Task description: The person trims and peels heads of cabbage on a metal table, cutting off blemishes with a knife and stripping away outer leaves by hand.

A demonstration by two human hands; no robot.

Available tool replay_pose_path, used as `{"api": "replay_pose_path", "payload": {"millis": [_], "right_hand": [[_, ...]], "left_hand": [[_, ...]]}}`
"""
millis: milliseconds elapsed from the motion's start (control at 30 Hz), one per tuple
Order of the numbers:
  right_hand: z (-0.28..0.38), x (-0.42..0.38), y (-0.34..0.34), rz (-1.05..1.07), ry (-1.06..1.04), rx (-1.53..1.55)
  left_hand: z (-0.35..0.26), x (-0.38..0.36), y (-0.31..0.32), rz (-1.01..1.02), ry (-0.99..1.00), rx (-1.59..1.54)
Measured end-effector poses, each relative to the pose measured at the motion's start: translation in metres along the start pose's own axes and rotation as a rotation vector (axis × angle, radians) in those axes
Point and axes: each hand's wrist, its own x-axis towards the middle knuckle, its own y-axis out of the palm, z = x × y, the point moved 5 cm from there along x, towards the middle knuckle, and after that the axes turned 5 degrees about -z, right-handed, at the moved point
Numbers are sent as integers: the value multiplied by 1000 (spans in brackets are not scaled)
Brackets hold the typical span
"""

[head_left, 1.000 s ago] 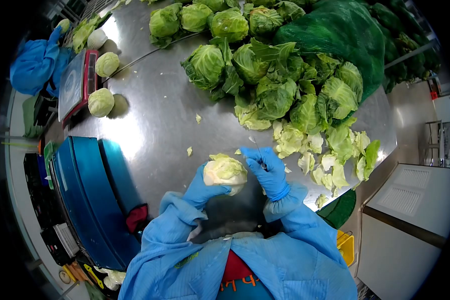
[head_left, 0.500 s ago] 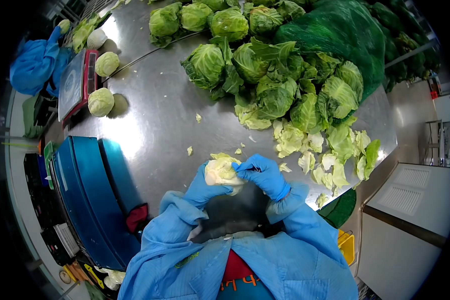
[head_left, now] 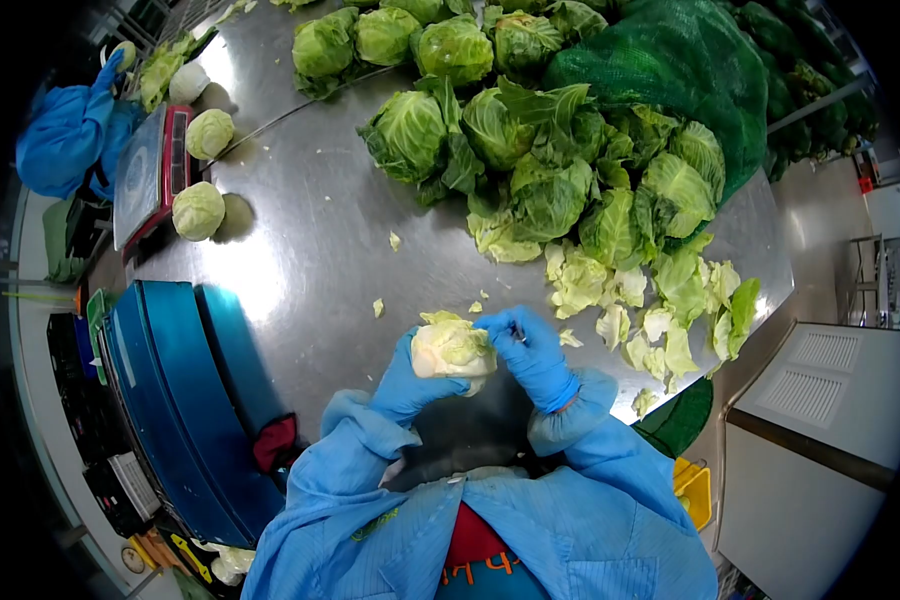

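In my left hand [head_left: 406,380], gloved in blue, is a small pale cabbage [head_left: 454,352] stripped of its dark outer leaves. The fingers and thumb wrap round its left side and underside, with the whitish stem end facing left. My right hand [head_left: 532,358], also gloved, is at the cabbage's upper right edge with its fingers curled. A small dark, shiny bit shows between those fingers, too little to name. Scraps of leaf [head_left: 477,303] lie on the steel table [head_left: 320,230] just beyond the cabbage.
Untrimmed green cabbages [head_left: 552,195] are heaped at the back right beside a green mesh sack [head_left: 670,80]. Loose leaves [head_left: 660,335] lie right of my hands. Trimmed cabbages [head_left: 198,211] stand by a red-edged scale [head_left: 150,180]. A blue box [head_left: 185,400] is at left; a co-worker's blue sleeve [head_left: 60,135] shows beyond.
My right hand has drawn slightly right, off the front of the cabbage to its edge, uncovering more of it. The cabbage stays in my left hand. The view has shifted slightly.
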Motion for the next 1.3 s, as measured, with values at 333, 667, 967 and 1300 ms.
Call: {"api": "replay_pose_path", "payload": {"millis": [333,667,967,1300], "right_hand": [[-11,3,2,271,143,137],[-17,20,8,478,336,349],[7,21,0,329,-376,-365],[4,21,9,172,-578,-550]], "left_hand": [[0,1,0,32,-36,-22],[-1,4,0,94,-68,21],[2,5,-2,8,-55,-35],[3,6,-4,11,-81,-58]]}}
